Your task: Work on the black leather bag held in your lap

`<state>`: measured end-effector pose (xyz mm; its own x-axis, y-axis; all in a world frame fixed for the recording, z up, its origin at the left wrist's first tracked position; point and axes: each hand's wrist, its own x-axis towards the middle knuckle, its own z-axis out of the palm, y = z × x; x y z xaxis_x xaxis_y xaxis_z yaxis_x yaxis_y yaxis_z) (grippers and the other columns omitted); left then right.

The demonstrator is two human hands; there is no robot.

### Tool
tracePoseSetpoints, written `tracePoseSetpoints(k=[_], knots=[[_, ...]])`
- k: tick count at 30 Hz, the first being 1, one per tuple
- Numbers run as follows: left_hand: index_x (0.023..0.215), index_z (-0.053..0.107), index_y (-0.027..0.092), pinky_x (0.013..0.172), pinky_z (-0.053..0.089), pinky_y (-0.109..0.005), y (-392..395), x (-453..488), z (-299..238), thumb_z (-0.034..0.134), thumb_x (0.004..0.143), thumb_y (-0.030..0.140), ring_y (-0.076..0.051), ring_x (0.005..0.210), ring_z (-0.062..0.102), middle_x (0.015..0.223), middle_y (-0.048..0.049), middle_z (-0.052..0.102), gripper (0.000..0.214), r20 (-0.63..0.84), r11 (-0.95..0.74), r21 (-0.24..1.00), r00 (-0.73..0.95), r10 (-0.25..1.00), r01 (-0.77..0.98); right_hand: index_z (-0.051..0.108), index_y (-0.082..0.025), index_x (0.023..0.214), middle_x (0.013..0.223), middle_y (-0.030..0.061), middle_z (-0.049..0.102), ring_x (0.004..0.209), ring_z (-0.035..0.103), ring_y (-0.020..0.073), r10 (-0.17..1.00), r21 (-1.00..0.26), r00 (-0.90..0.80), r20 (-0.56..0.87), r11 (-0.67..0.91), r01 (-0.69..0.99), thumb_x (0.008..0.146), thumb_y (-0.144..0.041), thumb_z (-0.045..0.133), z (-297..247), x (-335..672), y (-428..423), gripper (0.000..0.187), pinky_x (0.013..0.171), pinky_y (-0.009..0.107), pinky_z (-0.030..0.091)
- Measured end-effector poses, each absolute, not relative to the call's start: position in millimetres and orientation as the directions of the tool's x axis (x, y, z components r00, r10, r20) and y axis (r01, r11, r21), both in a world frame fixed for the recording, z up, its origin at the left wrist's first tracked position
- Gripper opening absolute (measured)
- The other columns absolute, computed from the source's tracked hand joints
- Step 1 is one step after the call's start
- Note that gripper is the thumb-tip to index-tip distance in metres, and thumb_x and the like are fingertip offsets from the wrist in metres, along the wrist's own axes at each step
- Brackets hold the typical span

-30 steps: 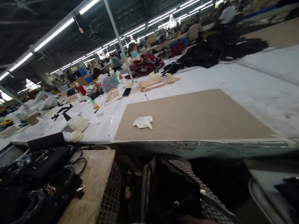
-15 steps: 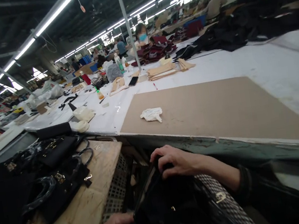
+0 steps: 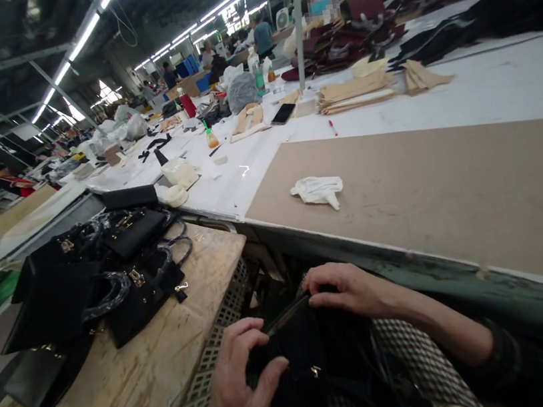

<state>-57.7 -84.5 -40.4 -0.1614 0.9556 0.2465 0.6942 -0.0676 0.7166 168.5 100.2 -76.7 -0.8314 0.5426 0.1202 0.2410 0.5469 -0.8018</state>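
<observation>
Black handbag (image 3: 318,358) is lying in the person's lap, just below the near edge of the bench (image 3: 443,277). Left hand (image 3: 239,386) is gripping its near side, fingers closed on it. Right hand (image 3: 349,290) is pinching its top edge.

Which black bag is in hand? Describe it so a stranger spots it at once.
Below the near edge of the brown board, a black bag lies on a checked lap. Unlike the bags piled on the wooden bench, it is gripped by the left hand and right hand.
</observation>
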Motion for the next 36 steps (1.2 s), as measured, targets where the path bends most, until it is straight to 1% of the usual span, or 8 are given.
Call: tracePoseSetpoints(k=[4, 8, 11, 14, 20, 26, 32, 36], knots=[[0.1, 0.063, 0.021, 0.095, 0.053, -0.037, -69, -50, -41, 0.061, 0.089, 0.023, -0.022, 0.109, 0.06, 0.115, -0.0093, 0.063, 0.011, 0.276, -0.134, 0.581, -0.039, 0.96, 0.803, 0.064, -0.021, 0.082, 0.098, 0.0022, 0.07, 0.09, 0.063, 0.0188, 0.51, -0.839, -0.843, 0.169, 0.524, 0.149, 0.096, -0.041, 0.058, -78, 178, 100, 0.026, 0.084, 0.03, 0.046], [0.102, 0.063, 0.021, 0.094, 0.053, -0.035, -65, -48, -39, 0.057, 0.091, 0.019, -0.021, 0.106, 0.062, 0.113, -0.0085, 0.063, 0.013, 0.24, -0.131, 0.532, -0.001, 0.971, 0.837, 0.064, -0.021, 0.082, 0.102, 0.0024, 0.07, 0.094, 0.063, 0.0188, 0.509, -0.854, -0.837, 0.199, 0.51, 0.107, 0.095, -0.042, 0.059, -78, 184, 98, 0.026, 0.087, 0.031, 0.046], [0.099, 0.064, 0.021, 0.091, 0.053, -0.031, -62, -45, -39, 0.055, 0.092, 0.019, -0.019, 0.101, 0.063, 0.109, -0.0074, 0.064, 0.011, 0.213, -0.142, 0.553, 0.025, 0.977, 0.821, 0.066, -0.022, 0.086, 0.099, 0.0014, 0.07, 0.092, 0.063, 0.0186, 0.53, -0.839, -0.827, 0.19, 0.525, 0.143, 0.096, -0.041, 0.057, -76, 187, 95, 0.024, 0.086, 0.031, 0.046], [0.086, 0.065, 0.02, 0.086, 0.052, -0.028, -59, -41, -40, 0.056, 0.093, 0.022, -0.018, 0.095, 0.065, 0.102, -0.0057, 0.066, 0.011, 0.187, -0.12, 0.612, 0.004, 0.982, 0.782, 0.067, -0.022, 0.087, 0.095, 0.0011, 0.072, 0.089, 0.064, 0.019, 0.591, -0.827, -0.788, 0.174, 0.522, 0.209, 0.097, -0.039, 0.057, -76, 189, 90, 0.022, 0.084, 0.031, 0.047], [0.07, 0.062, 0.019, 0.083, 0.05, -0.029, -53, -37, -42, 0.064, 0.088, 0.03, -0.019, 0.092, 0.066, 0.099, -0.004, 0.07, 0.021, 0.044, 0.051, 0.761, -0.13, 0.991, 0.646, 0.065, -0.021, 0.08, 0.095, 0.0013, 0.073, 0.086, 0.064, 0.0189, 0.675, -0.823, -0.707, 0.208, 0.512, 0.247, 0.092, -0.034, 0.064, -82, 191, 80, 0.017, 0.082, 0.031, 0.047], [0.065, 0.056, 0.019, 0.081, 0.046, -0.03, -48, -34, -49, 0.065, 0.086, 0.035, -0.019, 0.086, 0.065, 0.089, -0.0024, 0.07, 0.027, -0.022, 0.157, 0.749, -0.213, 0.977, 0.644, 0.062, -0.022, 0.079, 0.09, 0.0007, 0.072, 0.083, 0.062, 0.0188, 0.707, -0.787, -0.667, 0.236, 0.541, 0.296, 0.091, -0.027, 0.064, -87, 192, 74, 0.013, 0.079, 0.032, 0.046], [0.078, 0.048, 0.021, 0.068, 0.045, -0.025, -43, -34, -50, 0.069, 0.082, 0.039, -0.015, 0.071, 0.06, 0.077, 0.0031, 0.065, 0.028, -0.076, 0.23, 0.782, -0.278, 0.958, 0.579, 0.061, -0.022, 0.08, 0.092, 0.0006, 0.072, 0.085, 0.062, 0.0189, 0.728, -0.775, -0.644, 0.233, 0.539, 0.329, 0.09, -0.025, 0.062, -87, 196, 70, 0.011, 0.078, 0.032, 0.045], [0.098, 0.061, 0.022, 0.071, 0.045, -0.024, -39, -41, -42, 0.067, 0.085, 0.038, -0.016, 0.076, 0.063, 0.08, 0.0029, 0.068, 0.022, -0.173, 0.236, 0.79, -0.162, 0.971, 0.566, 0.059, -0.022, 0.078, 0.092, 0.0002, 0.072, 0.085, 0.062, 0.0185, 0.748, -0.78, -0.627, 0.219, 0.52, 0.348, 0.09, -0.023, 0.061, -85, 197, 68, 0.013, 0.078, 0.032, 0.045]])
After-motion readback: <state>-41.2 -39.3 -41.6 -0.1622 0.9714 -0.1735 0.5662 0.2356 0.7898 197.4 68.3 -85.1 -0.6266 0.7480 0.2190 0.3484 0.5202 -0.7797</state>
